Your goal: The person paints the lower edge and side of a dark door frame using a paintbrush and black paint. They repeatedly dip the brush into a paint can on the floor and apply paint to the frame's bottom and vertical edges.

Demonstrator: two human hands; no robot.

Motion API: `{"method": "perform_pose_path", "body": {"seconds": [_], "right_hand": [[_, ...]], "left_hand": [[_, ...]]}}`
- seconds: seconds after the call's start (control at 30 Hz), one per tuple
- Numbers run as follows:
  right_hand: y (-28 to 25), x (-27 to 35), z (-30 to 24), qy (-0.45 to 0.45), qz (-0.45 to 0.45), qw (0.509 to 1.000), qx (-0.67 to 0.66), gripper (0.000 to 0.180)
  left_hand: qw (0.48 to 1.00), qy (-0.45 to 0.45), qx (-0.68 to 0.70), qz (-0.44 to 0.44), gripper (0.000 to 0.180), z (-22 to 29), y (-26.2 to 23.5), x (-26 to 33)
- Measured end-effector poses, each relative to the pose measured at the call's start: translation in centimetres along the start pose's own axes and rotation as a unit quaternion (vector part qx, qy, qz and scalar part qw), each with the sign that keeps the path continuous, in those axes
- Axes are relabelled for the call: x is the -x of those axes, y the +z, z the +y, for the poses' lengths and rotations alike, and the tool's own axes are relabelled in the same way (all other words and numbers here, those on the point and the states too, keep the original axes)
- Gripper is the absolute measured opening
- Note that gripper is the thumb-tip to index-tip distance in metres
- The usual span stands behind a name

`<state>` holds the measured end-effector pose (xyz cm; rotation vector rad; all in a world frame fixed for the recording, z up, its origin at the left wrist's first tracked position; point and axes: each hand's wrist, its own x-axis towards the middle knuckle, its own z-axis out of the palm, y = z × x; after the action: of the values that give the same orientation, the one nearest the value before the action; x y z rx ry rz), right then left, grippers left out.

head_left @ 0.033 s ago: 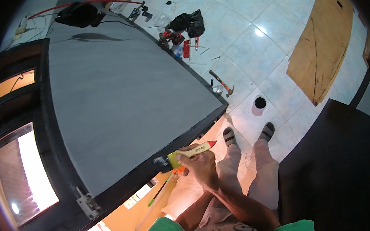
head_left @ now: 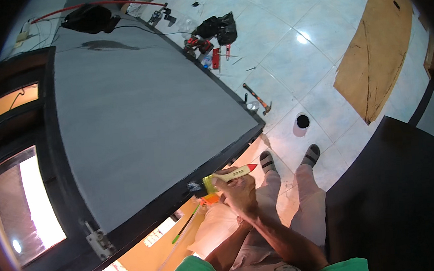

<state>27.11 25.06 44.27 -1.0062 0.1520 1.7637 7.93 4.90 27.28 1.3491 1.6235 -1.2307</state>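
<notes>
Just below the centre of the frame, the right hand (head_left: 242, 194) pinches a paintbrush (head_left: 234, 174) by its pale, red-tipped handle. The paintbrush lies across the upper side of that hand, its red end pointing right, its yellow collar and dark bristles reaching out to the left past the fingers. The bristles are over the black border (head_left: 147, 211) along the lower edge of a large grey panel (head_left: 155, 114); whether they touch it I cannot tell. The left hand (head_left: 241, 219) sits under the right wrist, lower than the paintbrush and mostly hidden, so I cannot tell if its fingers are spread or pressed together. An orange object (head_left: 210, 199) shows just below the bristles.

A metal latch (head_left: 100, 243) is on the border at lower left. Right of centre, a white pot (head_left: 300, 131) with black contents stands on the tiled floor (head_left: 320, 98), well apart from the hands. Between it and the panel's right edge lies a hammer (head_left: 257, 99). Near the top centre are a red power drill (head_left: 199, 46) and a black plastic bag (head_left: 226, 28); a brown board (head_left: 375, 54) lies at upper right.
</notes>
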Motion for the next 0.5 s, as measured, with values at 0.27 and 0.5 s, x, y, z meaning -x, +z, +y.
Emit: {"method": "perform_pose_path", "body": {"seconds": [0.27,0.5], "right_hand": [[-13.5,-5.7,2.5,-0.1,0.194,0.976,0.023,0.024],[-7.0,-6.0,3.0,-0.031,0.036,0.998,-0.039,0.026]], "left_hand": [[0.978,0.096,0.092,0.162,0.078,4.9,5.7,-6.4],[0.995,0.052,0.042,0.068,0.08,5.0,6.1,-10.6]]}}
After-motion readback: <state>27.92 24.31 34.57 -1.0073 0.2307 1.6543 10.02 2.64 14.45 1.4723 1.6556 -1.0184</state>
